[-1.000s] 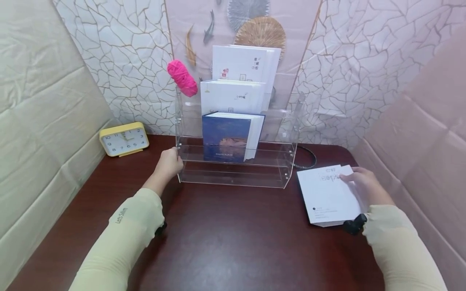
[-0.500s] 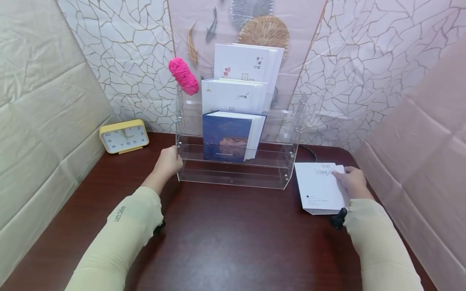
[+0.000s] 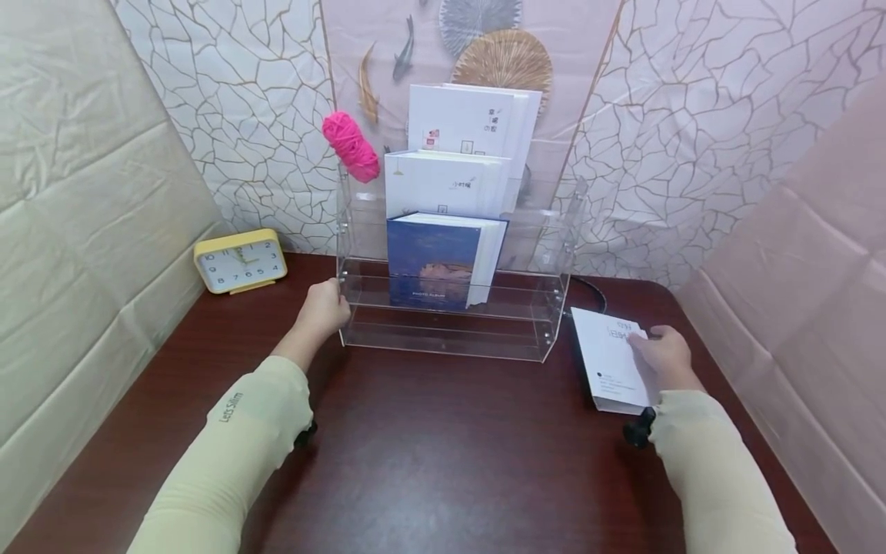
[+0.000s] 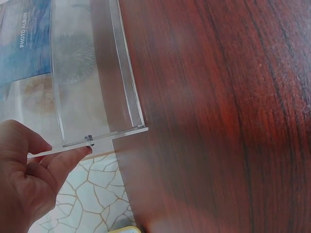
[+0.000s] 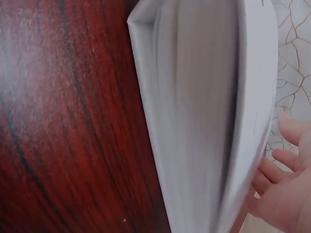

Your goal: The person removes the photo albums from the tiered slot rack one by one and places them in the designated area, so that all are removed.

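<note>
A clear acrylic rack (image 3: pixel 443 332) stands at the back of the table, holding a blue photo album (image 3: pixel 432 258) and white books (image 3: pixel 443 181) on its upper tiers. My left hand (image 3: pixel 324 309) pinches the rack's left side panel; the left wrist view shows thumb and fingers on either face of the panel (image 4: pixel 112 133). Right of the rack, a thick white book (image 3: pixel 609 362) is tilted, its page edges (image 5: pixel 199 111) visible in the right wrist view. My right hand (image 3: pixel 666 358) grips its right edge, thumb over the cover; fingers (image 5: pixel 272 172) lie along that edge, partly hidden.
A yellow alarm clock (image 3: pixel 240 261) stands at the back left. Pink yarn (image 3: pixel 351 146) sits at the rack's upper left corner. A dark cord or loop (image 3: pixel 591 292) lies behind the white book. Cloth-covered walls (image 3: pixel 782 308) enclose the table.
The white book and right hand first moved left and away from me; since then the book has tilted and looks narrower. The left hand keeps its hold on the rack.
</note>
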The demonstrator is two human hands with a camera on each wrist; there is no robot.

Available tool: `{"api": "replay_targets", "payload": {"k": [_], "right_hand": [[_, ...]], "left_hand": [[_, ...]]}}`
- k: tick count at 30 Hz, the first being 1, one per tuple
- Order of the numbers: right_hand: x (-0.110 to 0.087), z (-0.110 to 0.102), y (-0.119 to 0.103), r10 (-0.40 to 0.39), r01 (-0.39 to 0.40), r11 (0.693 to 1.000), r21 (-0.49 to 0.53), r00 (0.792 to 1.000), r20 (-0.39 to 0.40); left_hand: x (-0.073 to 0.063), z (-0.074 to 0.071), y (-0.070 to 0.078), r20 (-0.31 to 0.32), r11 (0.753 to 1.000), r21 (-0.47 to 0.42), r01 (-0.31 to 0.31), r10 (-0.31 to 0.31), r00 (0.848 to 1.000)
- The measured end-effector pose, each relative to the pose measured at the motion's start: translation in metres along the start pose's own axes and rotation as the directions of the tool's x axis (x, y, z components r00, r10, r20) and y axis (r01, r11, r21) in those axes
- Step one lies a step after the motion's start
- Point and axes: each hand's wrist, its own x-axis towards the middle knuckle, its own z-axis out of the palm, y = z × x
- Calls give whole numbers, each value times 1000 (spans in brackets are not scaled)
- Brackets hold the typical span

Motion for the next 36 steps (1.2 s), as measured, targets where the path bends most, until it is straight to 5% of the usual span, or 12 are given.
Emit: {"api": "replay_targets", "payload": {"k": [15, 18, 21, 24, 27, 31, 33, 36], "right_hand": [[-6, 7, -4, -55, 56, 997, -48, 998, 15], [-9, 4, -12, -69, 69, 998, -8, 995, -76], [-15, -4, -40, -122, 155, 981, 113, 960, -251], [-27, -14, -88, -212, 345, 899, 270, 881, -422], [-44, -21, -139, -331, 553, 741, 381, 794, -510], [-67, -19, -189, -523, 721, 545, 428, 691, -498], [-75, -13, -206, -588, 745, 511, 429, 667, -458], [-81, 1, -222, -635, 732, 531, 427, 677, -372]], "left_hand": [[1, -4, 2, -2, 1000, -11, 3, -3, 1000], [2, -3, 2, 4, 1000, -14, 3, -3, 1000], [4, -1, 2, 8, 1000, -10, -4, 4, 1000], [3, 0, 3, -3, 1000, -16, -10, 10, 1000], [2, 0, 3, -12, 1000, -15, -14, 14, 1000], [-1, 1, 1, -9, 1000, -9, -8, 8, 1000], [-2, 0, 1, -18, 1000, -9, -15, 15, 1000], [-1, 1, 0, -19, 1000, -10, -14, 14, 1000]]}}
